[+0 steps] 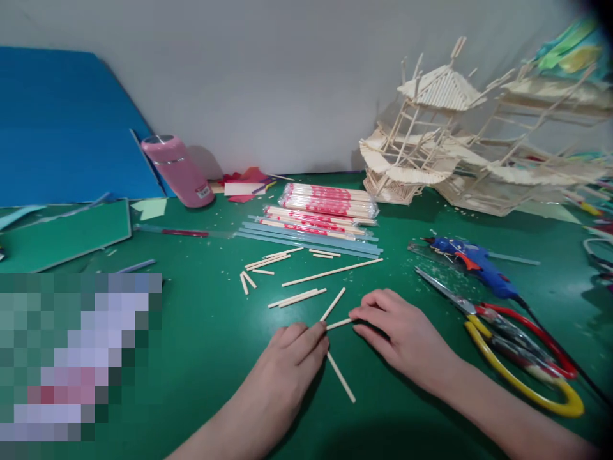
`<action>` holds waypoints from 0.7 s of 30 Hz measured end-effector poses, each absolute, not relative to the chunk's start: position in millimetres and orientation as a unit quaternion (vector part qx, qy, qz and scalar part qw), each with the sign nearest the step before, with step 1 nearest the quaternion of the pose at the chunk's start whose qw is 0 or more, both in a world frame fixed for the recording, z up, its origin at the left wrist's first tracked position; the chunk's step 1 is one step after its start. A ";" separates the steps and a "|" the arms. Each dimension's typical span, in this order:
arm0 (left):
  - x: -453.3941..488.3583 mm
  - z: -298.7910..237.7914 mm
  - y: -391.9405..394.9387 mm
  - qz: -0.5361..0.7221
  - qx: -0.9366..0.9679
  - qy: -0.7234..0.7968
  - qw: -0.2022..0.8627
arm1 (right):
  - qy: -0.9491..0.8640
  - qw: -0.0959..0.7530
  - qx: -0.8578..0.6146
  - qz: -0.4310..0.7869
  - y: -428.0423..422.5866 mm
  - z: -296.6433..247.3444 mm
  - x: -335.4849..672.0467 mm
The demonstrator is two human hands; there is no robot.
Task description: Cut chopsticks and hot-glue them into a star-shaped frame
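My left hand [299, 351] is closed, its fingertips pinching wooden chopstick pieces where they meet. From under those fingers one chopstick piece [334, 303] slants up to the right and another piece [341, 378] slants down to the right. Between both hands runs a short chopstick piece [339, 324]; my right hand [397, 332] pinches its right end between thumb and fingers. How the pieces join is hidden by my left fingertips. Just beyond lie loose chopstick pieces [297, 298], a longer chopstick [332, 272] and several short cut pieces [268, 260].
Scissors [527, 358] with red and yellow handles and a blue glue gun [479, 262] lie right. Behind are glue sticks [311, 239], wrapped chopsticks [328, 201], a pink bottle [179, 169] and a stick-built pavilion model [435, 89]. A pixelated patch covers the lower left.
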State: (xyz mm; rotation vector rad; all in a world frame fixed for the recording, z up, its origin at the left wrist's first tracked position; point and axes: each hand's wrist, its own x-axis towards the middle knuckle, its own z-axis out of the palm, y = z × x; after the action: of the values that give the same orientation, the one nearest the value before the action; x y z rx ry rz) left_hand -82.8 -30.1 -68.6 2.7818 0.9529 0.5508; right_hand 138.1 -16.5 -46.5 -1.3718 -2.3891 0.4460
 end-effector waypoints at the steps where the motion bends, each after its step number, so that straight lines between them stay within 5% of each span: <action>1: -82.1 -68.2 -30.4 0.184 0.924 0.325 0.078 | -0.846 0.169 -0.481 0.157 -15.4 -47.6 135.7; 21: -78.3 -58.7 -32.7 0.161 0.911 0.352 0.142 | -0.869 0.121 -0.452 0.158 -14.8 -45.3 133.5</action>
State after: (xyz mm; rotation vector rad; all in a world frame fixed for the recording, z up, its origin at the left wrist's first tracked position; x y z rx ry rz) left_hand -78.3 -32.7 -58.7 2.6290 1.0159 0.4632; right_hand 133.5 -14.8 -45.3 -1.3213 -2.5386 0.4626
